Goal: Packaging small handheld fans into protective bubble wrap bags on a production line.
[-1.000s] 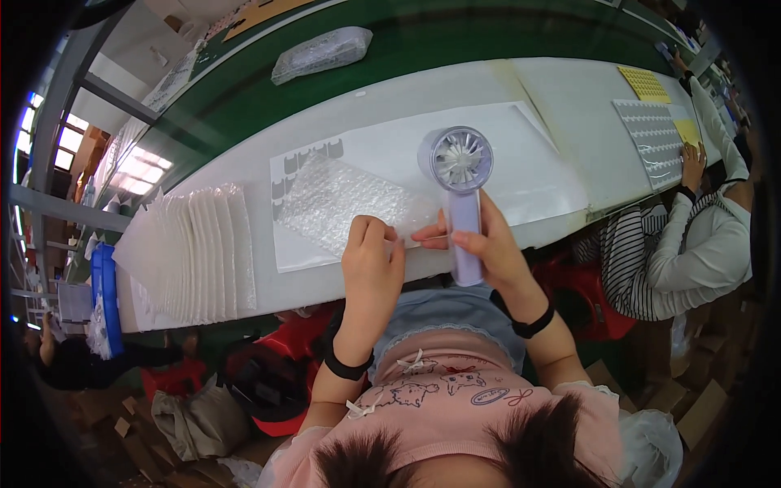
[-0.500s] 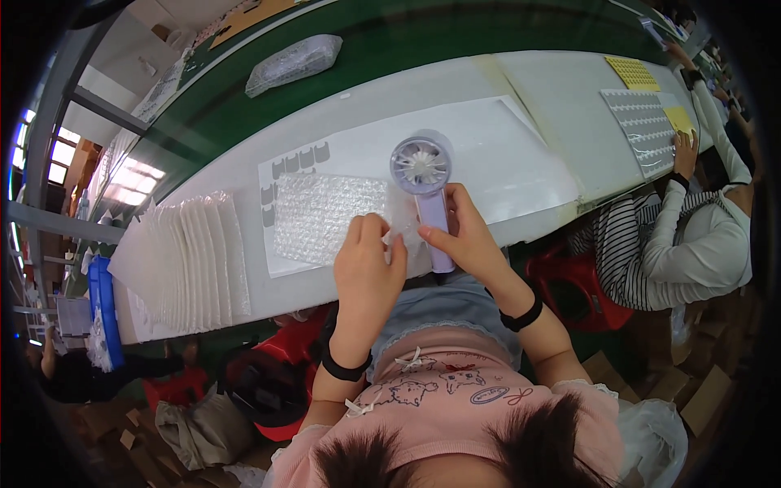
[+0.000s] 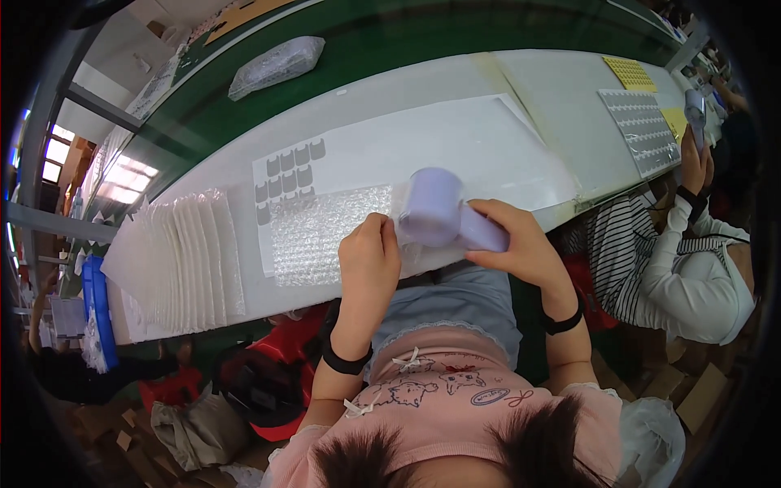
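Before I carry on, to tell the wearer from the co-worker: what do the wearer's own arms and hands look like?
The left hand and right hand are ungloved. Each wrist has a black band. The short sleeves are pink with white frilled edges.

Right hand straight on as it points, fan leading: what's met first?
Likely the clear bubble-wrap pouch at the left hand; the fan in the right hand may be touching it, as depth is unclear.
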A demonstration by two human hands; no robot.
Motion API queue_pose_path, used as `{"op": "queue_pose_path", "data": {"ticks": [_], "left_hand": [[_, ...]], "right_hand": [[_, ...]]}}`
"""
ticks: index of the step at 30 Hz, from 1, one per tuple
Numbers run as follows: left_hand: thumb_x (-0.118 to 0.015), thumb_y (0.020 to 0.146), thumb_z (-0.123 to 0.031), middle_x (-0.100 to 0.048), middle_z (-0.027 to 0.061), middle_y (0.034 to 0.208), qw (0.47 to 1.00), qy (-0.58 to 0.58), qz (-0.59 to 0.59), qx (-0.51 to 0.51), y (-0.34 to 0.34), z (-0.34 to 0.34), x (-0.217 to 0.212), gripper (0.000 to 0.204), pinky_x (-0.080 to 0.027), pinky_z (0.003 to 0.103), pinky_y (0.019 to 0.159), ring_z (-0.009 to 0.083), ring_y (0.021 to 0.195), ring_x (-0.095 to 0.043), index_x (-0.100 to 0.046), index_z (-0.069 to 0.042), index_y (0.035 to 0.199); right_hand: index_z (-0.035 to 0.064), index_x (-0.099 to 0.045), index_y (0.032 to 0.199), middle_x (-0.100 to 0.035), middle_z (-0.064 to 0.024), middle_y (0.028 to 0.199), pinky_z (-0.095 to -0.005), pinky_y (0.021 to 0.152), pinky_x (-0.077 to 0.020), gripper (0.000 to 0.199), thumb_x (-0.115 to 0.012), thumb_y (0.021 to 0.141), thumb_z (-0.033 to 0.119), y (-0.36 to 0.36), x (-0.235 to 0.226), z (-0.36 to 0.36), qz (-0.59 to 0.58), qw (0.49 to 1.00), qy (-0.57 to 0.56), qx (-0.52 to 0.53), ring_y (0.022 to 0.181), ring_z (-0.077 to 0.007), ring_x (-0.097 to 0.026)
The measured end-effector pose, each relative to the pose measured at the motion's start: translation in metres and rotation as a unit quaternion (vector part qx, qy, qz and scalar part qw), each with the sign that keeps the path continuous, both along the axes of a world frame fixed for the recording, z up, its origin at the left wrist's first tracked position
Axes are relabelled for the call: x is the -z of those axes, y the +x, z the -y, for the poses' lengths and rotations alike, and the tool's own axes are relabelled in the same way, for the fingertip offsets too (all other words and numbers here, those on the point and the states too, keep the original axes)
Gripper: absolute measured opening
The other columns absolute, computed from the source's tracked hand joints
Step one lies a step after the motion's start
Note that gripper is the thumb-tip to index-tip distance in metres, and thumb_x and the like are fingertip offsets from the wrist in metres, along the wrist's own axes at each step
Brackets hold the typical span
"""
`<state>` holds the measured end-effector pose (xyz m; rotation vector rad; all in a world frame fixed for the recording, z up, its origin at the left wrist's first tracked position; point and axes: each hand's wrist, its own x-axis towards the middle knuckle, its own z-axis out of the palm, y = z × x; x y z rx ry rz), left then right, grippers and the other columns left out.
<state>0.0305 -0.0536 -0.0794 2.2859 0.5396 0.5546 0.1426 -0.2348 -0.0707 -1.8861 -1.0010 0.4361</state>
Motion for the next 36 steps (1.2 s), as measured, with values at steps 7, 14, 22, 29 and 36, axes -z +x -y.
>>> {"op": "queue_pose_path", "data": {"ticks": [7,14,22,29,36], "left_hand": [[-0.053,0.082,-0.001,-0.053,0.0157,0.058,0.995,-0.087,0.038,-0.038,-0.004,-0.007,0.0,0.006,-0.04,0.036,0.049,0.0294,0.05,-0.052,-0.055,0.003,0.078],[-0.053,0.081,0.0,-0.051,0.0112,0.064,0.99,-0.01,0.138,-0.011,-0.005,0.001,-0.008,0.003,-0.039,0.033,0.051,0.0236,0.056,-0.05,-0.054,0.002,0.079],[-0.055,0.08,0.001,-0.052,0.0117,0.075,0.994,-0.023,0.105,-0.029,-0.003,-0.006,-0.001,0.008,-0.041,0.032,0.063,0.0246,0.073,-0.051,-0.054,0.0,0.088],[-0.057,0.077,-0.001,-0.052,0.0161,0.084,0.999,0.012,0.036,-0.002,-0.011,-0.021,0.0,0.023,-0.044,0.035,0.066,0.0289,0.076,-0.053,-0.048,0.002,0.099],[-0.055,0.075,0.003,-0.051,0.0192,0.086,0.998,0.054,-0.001,0.037,-0.012,0.009,-0.008,0.023,-0.045,0.038,0.066,0.0347,0.079,-0.053,-0.047,0.004,0.097]], "right_hand": [[0.0026,-0.054,0.109,-0.055,-0.0135,0.089,-0.0328,0.073,-0.0457,0.05,-0.069,0.062,0.011,-0.003,-0.009,-0.016,0.095,0.989,-0.11,-0.034,0.08,-0.0284,-0.057],[0.0038,-0.052,0.111,-0.052,-0.0116,0.083,-0.0359,0.067,-0.0459,0.049,-0.067,0.064,0.008,-0.001,-0.027,-0.028,0.236,0.955,-0.152,-0.09,0.077,-0.0281,-0.056],[0.0028,-0.05,0.113,-0.053,-0.0117,0.085,-0.0347,0.07,-0.0455,0.052,-0.066,0.064,0.008,0.003,-0.037,-0.034,0.289,0.928,-0.183,-0.148,0.079,-0.0285,-0.055],[-0.0009,-0.051,0.11,-0.055,-0.0106,0.088,-0.0324,0.073,-0.046,0.049,-0.067,0.065,0.009,0.019,-0.026,-0.019,0.116,0.974,-0.151,-0.122,0.085,-0.0266,-0.057],[0.0008,-0.038,0.118,-0.052,-0.0073,0.092,-0.0369,0.08,-0.0494,0.044,-0.058,0.081,0.013,0.001,-0.01,-0.028,-0.462,0.865,0.196,0.005,0.101,-0.0281,-0.056]]}}
